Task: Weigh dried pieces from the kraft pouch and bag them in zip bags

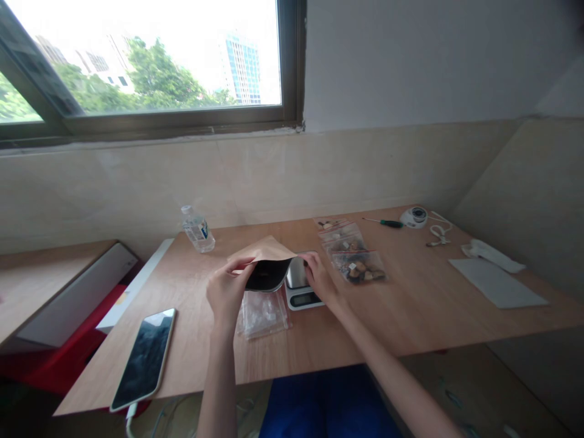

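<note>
A brown paper pouch (264, 250) with a dark open mouth is held up over the wooden table (410, 310). My left hand (227, 291) pinches its left rim. My right hand (320, 277) grips the right rim, spreading the mouth. Just behind and below the pouch sits a small digital scale (301, 291) with a metal top. A stack of clear empty zip bags (263, 315) lies under the pouch, beside my left hand.
Three filled zip bags (351, 252) of mixed snacks lie right of the scale. A phone (145, 358) on a cable lies front left, a water bottle (198, 230) at the back. A screwdriver (385, 222), a small camera (414, 216) and white paper (497, 283) sit at right.
</note>
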Demonstrator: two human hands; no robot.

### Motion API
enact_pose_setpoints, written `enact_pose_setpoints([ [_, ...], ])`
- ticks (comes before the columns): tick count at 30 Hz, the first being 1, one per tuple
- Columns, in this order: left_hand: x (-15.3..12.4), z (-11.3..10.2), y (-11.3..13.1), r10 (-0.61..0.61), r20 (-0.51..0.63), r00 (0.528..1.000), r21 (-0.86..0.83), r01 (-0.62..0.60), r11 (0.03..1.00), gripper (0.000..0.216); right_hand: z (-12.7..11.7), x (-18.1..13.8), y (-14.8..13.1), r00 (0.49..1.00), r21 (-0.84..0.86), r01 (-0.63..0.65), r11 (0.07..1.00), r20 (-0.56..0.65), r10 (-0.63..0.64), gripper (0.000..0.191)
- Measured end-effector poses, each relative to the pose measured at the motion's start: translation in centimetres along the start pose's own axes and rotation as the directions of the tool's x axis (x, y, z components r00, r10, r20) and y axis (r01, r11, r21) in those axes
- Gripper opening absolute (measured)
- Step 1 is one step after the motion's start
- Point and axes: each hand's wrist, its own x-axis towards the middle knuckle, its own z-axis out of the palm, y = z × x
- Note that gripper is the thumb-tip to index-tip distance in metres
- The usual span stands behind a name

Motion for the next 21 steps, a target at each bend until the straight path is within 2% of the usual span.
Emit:
enact_pose_setpoints([
  [4, 0.1, -0.1, -0.1, -0.005, -0.004, 1.0, 0.005, 0.005, 1.0, 0.028, 1.0, 1.5, 1.6, 0.983, -0.148, 0.008, 0.989, 0.18, 0.019, 0.038],
  [10, 0.1, -0.1, -0.3, -0.013, 0.025, 1.0, 0.014, 0.013, 1.0, 0.029, 1.5, 2.0, 1.9, 0.95, -0.342, 0.087, 0.936, 0.311, 0.025, 0.036],
  [15, 0.0, 0.0, -0.3, -0.005, 0.023, 1.0, 0.015, 0.005, 1.0, 0.026, 1.3, 1.2, 0.8, 0.931, -0.352, 0.147, 0.924, 0.365, -0.009, 0.036],
  [18, -0.1, 0.0, -0.3, -0.001, 0.027, 1.0, 0.018, 0.001, 1.0, 0.026, 1.3, 0.7, 0.3, 0.911, -0.332, 0.135, 0.934, 0.412, 0.015, 0.035],
  [21, -0.1, -0.1, -0.3, -0.006, 0.03, 1.0, 0.019, 0.006, 1.0, 0.027, 1.1, 0.5, 0.2, 0.898, -0.284, 0.113, 0.952, 0.439, 0.025, 0.045],
])
